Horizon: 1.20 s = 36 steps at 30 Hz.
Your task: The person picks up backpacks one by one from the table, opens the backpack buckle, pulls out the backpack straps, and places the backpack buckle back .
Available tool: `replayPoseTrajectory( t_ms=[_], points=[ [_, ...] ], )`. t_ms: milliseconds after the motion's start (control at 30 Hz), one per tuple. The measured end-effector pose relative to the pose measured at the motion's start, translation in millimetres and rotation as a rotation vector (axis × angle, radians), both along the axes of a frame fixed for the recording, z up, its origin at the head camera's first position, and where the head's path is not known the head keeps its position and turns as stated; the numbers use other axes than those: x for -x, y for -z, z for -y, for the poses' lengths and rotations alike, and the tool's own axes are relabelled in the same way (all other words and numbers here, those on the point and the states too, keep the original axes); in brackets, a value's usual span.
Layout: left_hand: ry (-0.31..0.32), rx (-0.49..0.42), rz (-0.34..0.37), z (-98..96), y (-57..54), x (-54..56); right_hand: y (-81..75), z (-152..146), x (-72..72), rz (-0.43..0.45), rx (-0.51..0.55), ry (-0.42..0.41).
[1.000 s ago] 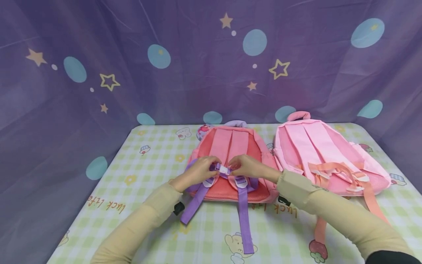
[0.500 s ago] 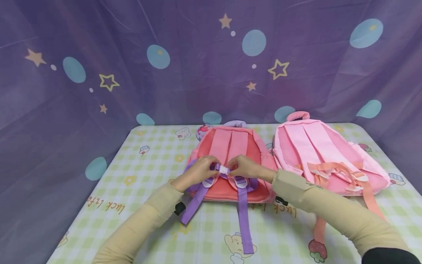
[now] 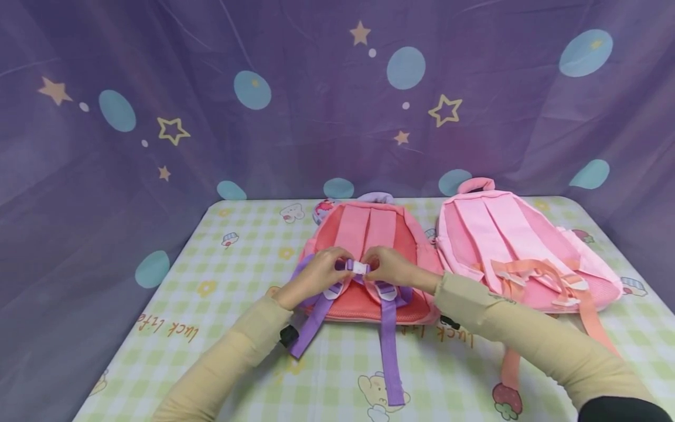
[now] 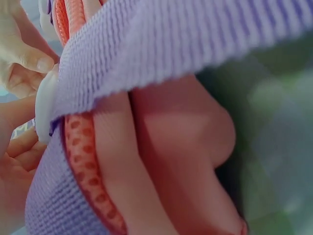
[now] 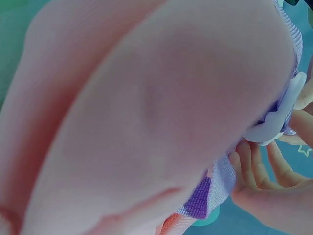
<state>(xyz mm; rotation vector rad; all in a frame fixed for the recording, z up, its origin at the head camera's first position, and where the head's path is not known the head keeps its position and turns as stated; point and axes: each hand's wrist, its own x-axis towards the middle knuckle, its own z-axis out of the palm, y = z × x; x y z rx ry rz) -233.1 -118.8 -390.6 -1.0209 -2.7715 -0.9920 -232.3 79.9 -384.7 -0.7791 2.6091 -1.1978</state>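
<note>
A coral-pink backpack lies with its straps up, in the middle of the head view. A white plastic buckle on a purple strap is held just over its back panel. My left hand pinches the buckle's left end between thumb and fingers. From the other side, my right hand pinches its right end. In the left wrist view, the buckle shows edge-on beside the fingers, with purple webbing across the front. The right wrist view catches the buckle partly, behind a large pink surface.
A light pink backpack with orange straps lies close on the right. Purple strap tails hang toward the front over the checked tablecloth. A purple curtain closes off the back.
The buckle has risen slightly and lies more level between my fingers. My right hand and forearm have shifted a little to the left over the second; the left hand stays nearly still.
</note>
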Motion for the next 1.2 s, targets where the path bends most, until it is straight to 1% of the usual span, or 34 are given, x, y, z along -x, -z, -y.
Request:
replayPoseTrajectory(
  t_ms=[167, 300, 400, 500, 600, 800, 1033, 1200],
  points=[
    [-0.026, -0.024, -0.027, -3.9, -1.5, -3.2, -1.8, -2, -2.9, -0.032, 0.022, 0.020],
    [-0.049, -0.041, -0.042, -7.5, -2.6, -5.5, -2.7, -3, -4.2, -0.074, 0.028, 0.042],
    [-0.060, -0.055, -0.044, -9.8, -3.2, -6.5, -3.2, -4, -4.9, -0.105, 0.019, 0.057],
    [-0.069, -0.063, -0.043, -11.2, -3.8, -7.2, -3.6, -4, -5.6, -0.117, 0.008, 0.068],
    [-0.073, -0.056, -0.049, -11.6, -4.2, -7.6, -4.3, -5, -6.0, -0.138, -0.007, 0.064],
    [-0.062, -0.023, -0.069, -10.9, -5.1, -7.7, -5.3, -7, -7.3, -0.201, -0.032, 0.038],
    [-0.031, 0.064, -0.135, -10.0, -7.9, -8.0, -4.9, -9, -8.0, -0.304, -0.079, -0.014],
    [-0.029, 0.115, -0.146, -10.9, -9.9, -8.6, -5.2, -10, -7.1, -0.329, -0.110, -0.033]
  ],
)
